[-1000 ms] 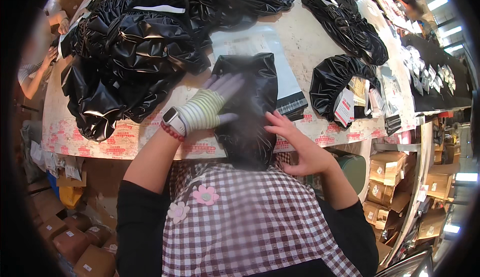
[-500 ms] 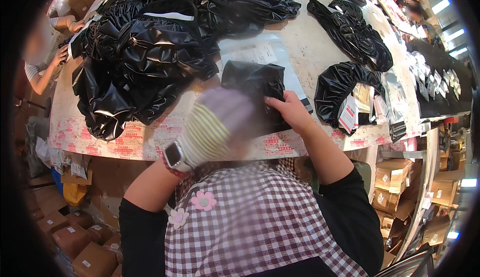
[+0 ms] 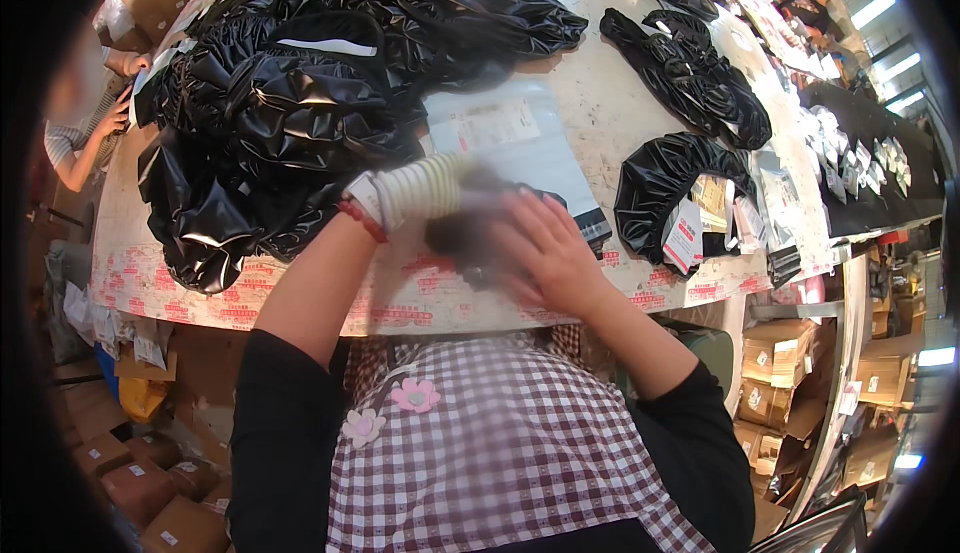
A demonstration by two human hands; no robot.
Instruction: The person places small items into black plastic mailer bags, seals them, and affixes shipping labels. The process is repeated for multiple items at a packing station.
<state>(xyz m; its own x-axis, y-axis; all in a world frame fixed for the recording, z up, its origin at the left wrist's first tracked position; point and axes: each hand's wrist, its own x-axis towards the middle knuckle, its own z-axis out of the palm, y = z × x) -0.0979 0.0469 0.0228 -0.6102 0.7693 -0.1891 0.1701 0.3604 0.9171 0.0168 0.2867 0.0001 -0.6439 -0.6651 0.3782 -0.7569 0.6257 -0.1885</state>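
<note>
My left hand [image 3: 430, 190], in a striped glove with a watch and red beads at its wrist, is over a folded black glossy piece [image 3: 455, 243]; its fingers are smeared by motion. My right hand [image 3: 545, 258] lies across the same piece with its fingers stretched out, slightly blurred. Beneath and behind them is a pale grey plastic mailer [image 3: 520, 143] with a label and a dark lower strip, lying on the pale worktable [image 3: 220, 313].
Crumpled black covers [image 3: 290, 103] heap up at left. A ring-shaped cover [image 3: 645, 188] with cards and more covers [image 3: 720, 93] lie right. A co-worker [image 3: 75, 153] works at far left, another person [image 3: 805, 8] at far right. Cartons [image 3: 775, 358] fill a shelf below right.
The black piece has become a smaller bundle, exposing more of the mailer. My left hand has moved onto it from the left; my right hand has come down and inward across it.
</note>
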